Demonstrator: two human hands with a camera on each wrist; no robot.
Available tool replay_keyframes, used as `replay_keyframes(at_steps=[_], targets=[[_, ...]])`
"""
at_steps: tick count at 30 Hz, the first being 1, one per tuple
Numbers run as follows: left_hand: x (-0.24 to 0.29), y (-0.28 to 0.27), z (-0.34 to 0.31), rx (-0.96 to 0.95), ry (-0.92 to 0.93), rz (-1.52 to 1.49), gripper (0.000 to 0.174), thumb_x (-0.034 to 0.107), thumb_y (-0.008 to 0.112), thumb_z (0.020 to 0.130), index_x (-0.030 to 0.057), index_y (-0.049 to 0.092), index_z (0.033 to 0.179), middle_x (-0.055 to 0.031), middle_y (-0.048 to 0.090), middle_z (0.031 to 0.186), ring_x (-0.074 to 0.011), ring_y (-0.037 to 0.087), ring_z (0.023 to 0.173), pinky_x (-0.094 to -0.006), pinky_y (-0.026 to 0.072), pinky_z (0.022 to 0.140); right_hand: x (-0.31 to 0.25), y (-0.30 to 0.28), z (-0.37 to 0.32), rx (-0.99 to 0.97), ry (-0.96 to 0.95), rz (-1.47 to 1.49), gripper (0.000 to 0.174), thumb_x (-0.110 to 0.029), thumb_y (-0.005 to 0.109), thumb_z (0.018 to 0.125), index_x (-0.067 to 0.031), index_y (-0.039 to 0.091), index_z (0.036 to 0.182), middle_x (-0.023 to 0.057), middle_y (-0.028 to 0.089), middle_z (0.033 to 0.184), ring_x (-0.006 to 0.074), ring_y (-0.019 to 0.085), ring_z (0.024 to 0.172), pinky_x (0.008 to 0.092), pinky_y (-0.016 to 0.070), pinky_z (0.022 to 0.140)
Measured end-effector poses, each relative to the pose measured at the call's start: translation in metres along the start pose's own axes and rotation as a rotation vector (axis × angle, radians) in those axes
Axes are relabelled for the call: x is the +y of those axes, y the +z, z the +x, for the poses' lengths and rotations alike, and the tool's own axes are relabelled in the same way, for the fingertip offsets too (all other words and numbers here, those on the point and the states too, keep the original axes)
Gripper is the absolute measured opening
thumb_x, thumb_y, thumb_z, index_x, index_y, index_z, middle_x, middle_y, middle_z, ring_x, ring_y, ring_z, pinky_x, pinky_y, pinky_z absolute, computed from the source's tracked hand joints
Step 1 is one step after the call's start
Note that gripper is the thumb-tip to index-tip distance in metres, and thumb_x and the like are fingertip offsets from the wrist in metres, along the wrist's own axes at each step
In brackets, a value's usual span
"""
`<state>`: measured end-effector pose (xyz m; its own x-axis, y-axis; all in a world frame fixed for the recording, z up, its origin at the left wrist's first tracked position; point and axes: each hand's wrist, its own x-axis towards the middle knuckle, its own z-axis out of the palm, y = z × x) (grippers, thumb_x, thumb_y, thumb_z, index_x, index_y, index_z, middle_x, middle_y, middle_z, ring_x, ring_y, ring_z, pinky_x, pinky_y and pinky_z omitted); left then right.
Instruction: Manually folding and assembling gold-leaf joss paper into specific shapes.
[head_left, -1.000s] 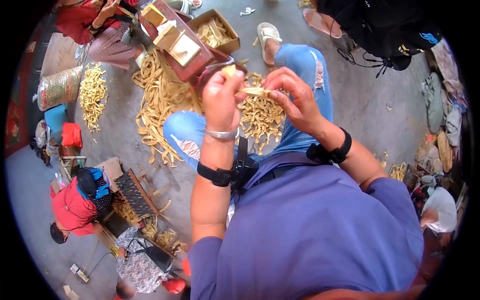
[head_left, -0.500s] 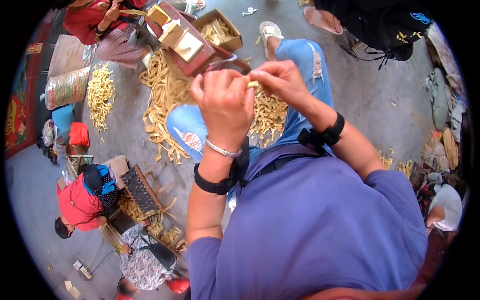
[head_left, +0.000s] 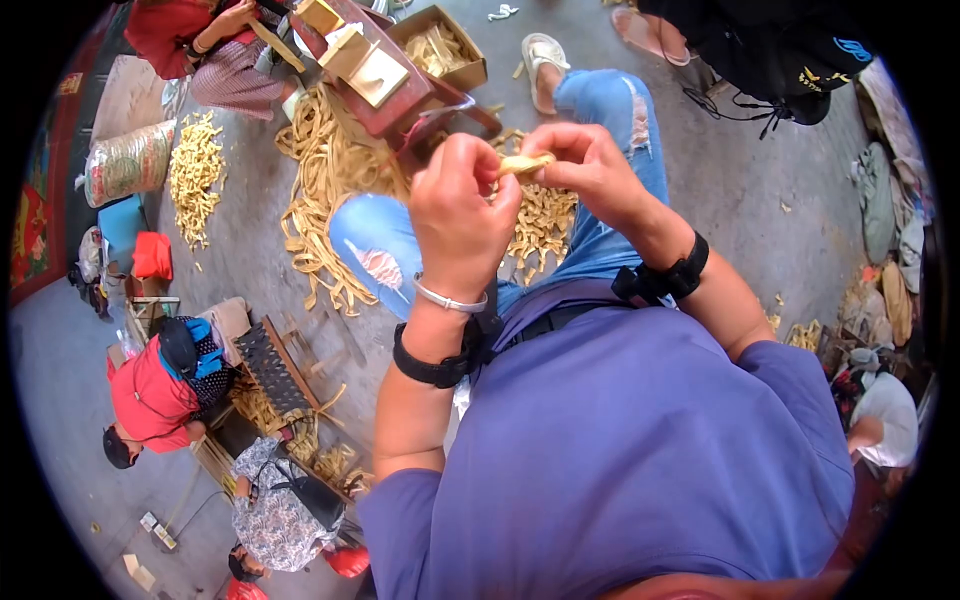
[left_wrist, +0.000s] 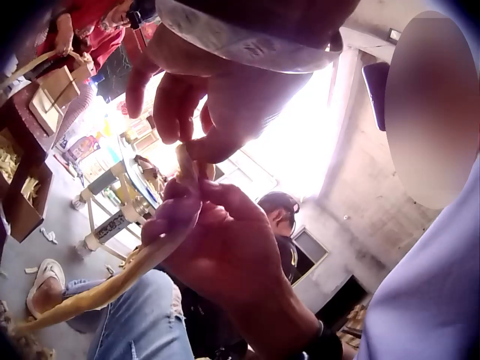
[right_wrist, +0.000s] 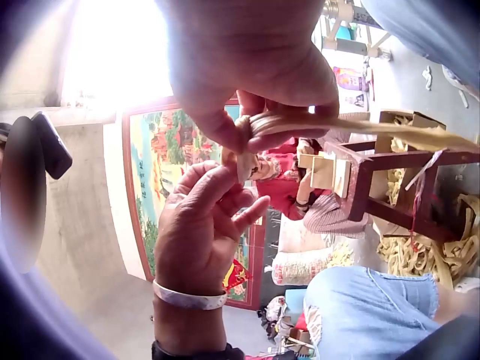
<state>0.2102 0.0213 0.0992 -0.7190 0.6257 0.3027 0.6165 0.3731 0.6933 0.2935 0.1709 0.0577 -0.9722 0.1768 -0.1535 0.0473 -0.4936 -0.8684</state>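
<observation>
In the head view a soft pale-yellow strip [head_left: 525, 163] spans the short gap between the two hands, above the knees. My left hand [head_left: 458, 205] pinches one end between thumb and forefinger, its other fingers loosely bent. My right hand [head_left: 598, 180] grips the strip from the other side. In the right wrist view the strip [right_wrist: 292, 122] is folded at the fingertips in a knot-like bunch, and its long tail runs off to the right. The left wrist view shows the tail of the strip [left_wrist: 105, 289] hanging down from the right hand.
Below the hands lies a pile of short knotted pieces [head_left: 543, 225]; long loose strips [head_left: 320, 200] heap beside the left knee. A red-brown wooden stand [head_left: 385, 100] and a cardboard box [head_left: 470, 75] stand ahead. Other people sit at left, such as one in a red shirt [head_left: 150, 395].
The left hand turned its back to the camera, then swung a little, so the strip shows again between the fingertips. The hands are closer together than a second ago, and less strip shows between them.
</observation>
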Motion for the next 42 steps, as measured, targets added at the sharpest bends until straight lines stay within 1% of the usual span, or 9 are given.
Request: replay_keyframes(at_steps=[3, 10, 12, 16, 20, 26, 31, 37, 42], targets=[[-0.007, 0.006, -0.004, 0.036, -0.034, -0.073, 0.017, 0.001, 0.069, 0.073, 0.0031, 0.055, 0.081, -0.0040, 0.056, 0.067, -0.0137, 0.056, 0.057, -0.0260, 0.0464, 0.056, 0.000, 0.001, 0.002, -0.008, -0.066, 0.181, 0.020, -0.005, 0.070, 0.079, -0.0001, 0.061, 0.097, 0.0038, 0.064, 0.087, 0.0099, 0.062, 0.079, 0.0223, 0.0493, 0.070], [-0.001, 0.017, -0.006, 0.382, 0.104, -0.098, 0.018, -0.003, 0.072, 0.073, 0.0031, 0.057, 0.080, -0.0053, 0.056, 0.074, -0.0134, 0.055, 0.059, -0.0248, 0.0451, 0.055, 0.008, 0.001, 0.000, -0.043, 0.066, 0.046, 0.021, -0.012, 0.069, 0.084, -0.0011, 0.064, 0.101, 0.0016, 0.063, 0.084, 0.0072, 0.058, 0.071, 0.0202, 0.0458, 0.057], [-0.002, 0.012, -0.006, 0.298, 0.060, -0.144, 0.016, -0.003, 0.072, 0.074, 0.0016, 0.059, 0.081, -0.0053, 0.056, 0.076, -0.0122, 0.056, 0.062, -0.0239, 0.0455, 0.056, 0.008, 0.003, -0.003, -0.120, 0.127, 0.023, 0.020, -0.012, 0.068, 0.085, -0.0013, 0.065, 0.101, 0.0011, 0.061, 0.087, 0.0064, 0.056, 0.070, 0.0195, 0.0448, 0.057], [-0.008, 0.010, -0.009, 0.191, -0.033, -0.235, 0.014, -0.003, 0.071, 0.075, 0.0007, 0.061, 0.084, -0.0038, 0.056, 0.075, -0.0097, 0.055, 0.063, -0.0219, 0.0456, 0.057, 0.014, 0.002, 0.000, -0.121, -0.184, 0.015, 0.020, -0.013, 0.063, 0.088, 0.0002, 0.065, 0.102, -0.0001, 0.051, 0.100, 0.0060, 0.053, 0.081, 0.0212, 0.0432, 0.069], [-0.010, 0.017, -0.015, 0.169, -0.108, -0.270, 0.012, -0.002, 0.070, 0.078, 0.0008, 0.064, 0.088, -0.0024, 0.061, 0.081, -0.0070, 0.057, 0.068, -0.0198, 0.0468, 0.060, 0.020, 0.005, 0.000, -0.132, -0.059, 0.198, 0.022, -0.013, 0.061, 0.089, -0.0010, 0.064, 0.107, -0.0002, 0.050, 0.102, 0.0067, 0.051, 0.085, 0.0219, 0.0421, 0.073], [0.000, 0.015, -0.016, 0.142, -0.377, -0.711, 0.016, 0.000, 0.069, 0.081, -0.0035, 0.065, 0.096, -0.0054, 0.067, 0.084, -0.0089, 0.063, 0.070, -0.0194, 0.0516, 0.063, 0.014, -0.001, 0.003, -0.087, -0.110, -0.175, 0.026, -0.012, 0.057, 0.091, -0.0037, 0.062, 0.115, -0.0008, 0.051, 0.100, 0.0075, 0.050, 0.082, 0.0215, 0.0423, 0.070], [-0.016, 0.008, -0.020, 0.179, -0.467, -0.811, 0.012, 0.003, 0.067, 0.084, -0.0028, 0.065, 0.095, -0.0074, 0.067, 0.077, -0.0115, 0.064, 0.063, -0.0231, 0.0539, 0.058, 0.003, 0.018, 0.000, -0.005, -0.092, -0.204, 0.025, -0.004, 0.062, 0.087, 0.0046, 0.061, 0.111, 0.0091, 0.064, 0.104, 0.0113, 0.060, 0.097, 0.0256, 0.0495, 0.085], [-0.038, -0.009, -0.024, 0.155, -0.533, -1.091, 0.008, 0.007, 0.063, 0.088, -0.0002, 0.062, 0.092, -0.0067, 0.064, 0.076, -0.0122, 0.060, 0.059, -0.0244, 0.0510, 0.053, -0.013, 0.003, 0.000, -0.051, -0.220, -0.543, 0.015, 0.000, 0.066, 0.083, 0.0023, 0.067, 0.098, 0.0052, 0.066, 0.088, 0.0097, 0.062, 0.083, 0.0226, 0.0513, 0.074], [-0.045, -0.016, -0.023, 0.127, -0.552, -1.138, 0.018, 0.011, 0.066, 0.087, -0.0013, 0.061, 0.099, -0.0090, 0.066, 0.082, -0.0147, 0.063, 0.068, -0.0254, 0.0533, 0.060, -0.011, 0.004, 0.000, 0.038, -0.339, -0.748, 0.012, -0.002, 0.069, 0.080, -0.0019, 0.069, 0.092, 0.0041, 0.063, 0.079, 0.0082, 0.060, 0.071, 0.0231, 0.0451, 0.059]])
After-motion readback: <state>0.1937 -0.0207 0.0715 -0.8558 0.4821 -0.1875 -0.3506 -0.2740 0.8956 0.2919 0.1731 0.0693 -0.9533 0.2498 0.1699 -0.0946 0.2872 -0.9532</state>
